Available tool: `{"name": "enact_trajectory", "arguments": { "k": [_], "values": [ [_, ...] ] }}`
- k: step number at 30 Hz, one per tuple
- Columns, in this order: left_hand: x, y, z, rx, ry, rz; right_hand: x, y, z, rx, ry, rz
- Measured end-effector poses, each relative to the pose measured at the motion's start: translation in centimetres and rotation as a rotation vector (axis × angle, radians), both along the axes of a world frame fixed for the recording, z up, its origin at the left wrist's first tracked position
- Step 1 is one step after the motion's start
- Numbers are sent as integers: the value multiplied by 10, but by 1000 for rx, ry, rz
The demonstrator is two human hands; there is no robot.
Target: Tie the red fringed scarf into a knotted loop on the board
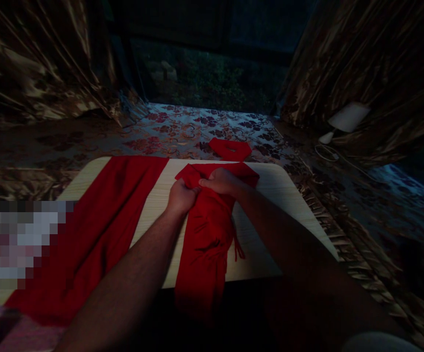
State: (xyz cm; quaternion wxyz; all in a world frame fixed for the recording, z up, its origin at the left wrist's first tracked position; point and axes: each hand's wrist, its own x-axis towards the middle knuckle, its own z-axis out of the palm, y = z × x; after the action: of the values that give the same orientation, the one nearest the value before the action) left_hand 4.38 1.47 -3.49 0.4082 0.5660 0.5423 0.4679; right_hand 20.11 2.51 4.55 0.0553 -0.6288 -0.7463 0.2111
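Two hands are pinching a gathered red garment near its far end.

The left hand [182, 196] is curling closed, its grip holding the fabric between thumb and fingers; the right hand [222, 181] is pinching just beside it, slightly farther from the person. The soft red fabric garment with thin ties [210, 220] is lying under both grips, its long axis running from the far edge of the pale wood-grain surface [281, 181] toward the person and hanging over the near edge. Neither hand is clearly nearer; both are touching it. A wide red cloth [105, 210] is lying apart on the left, and a red fabric loop [219, 146] is resting beyond the far edge. No writing is showing legibly.
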Motion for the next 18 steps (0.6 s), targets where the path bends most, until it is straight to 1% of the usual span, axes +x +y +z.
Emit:
{"name": "enact_trajectory", "arguments": {
  "k": [2, 4, 8, 9, 11, 13, 14, 16, 18],
  "values": [
    [0, 1, -2, 14, -60, -5, -2, 2, -1, -34, 81, 7],
    [1, 3, -4, 23, -104, 5, -4, 3, -4, -36, 105, 7],
    [2, 5, -6, 7, -246, 7, -5, 3, -2, 79, -18, -59],
    [3, 5, -6, 4, -282, 6, -4, 3, -1, 72, -44, -47],
    [4, 5, -6, 6, -318, 8, 0, 4, 1, 14, -68, 23],
    [5, 4, -5, 7, -294, 11, 4, 5, 0, -10, -57, 91],
    [5, 3, -4, 8, -265, 14, 5, 5, -2, 12, -40, 104],
    [4, 3, -3, 19, -182, 39, 4, 3, -6, 110, 4, 85],
    [2, 4, -2, 25, -86, 94, 0, 0, -11, 229, 43, 35]
  ]
}}
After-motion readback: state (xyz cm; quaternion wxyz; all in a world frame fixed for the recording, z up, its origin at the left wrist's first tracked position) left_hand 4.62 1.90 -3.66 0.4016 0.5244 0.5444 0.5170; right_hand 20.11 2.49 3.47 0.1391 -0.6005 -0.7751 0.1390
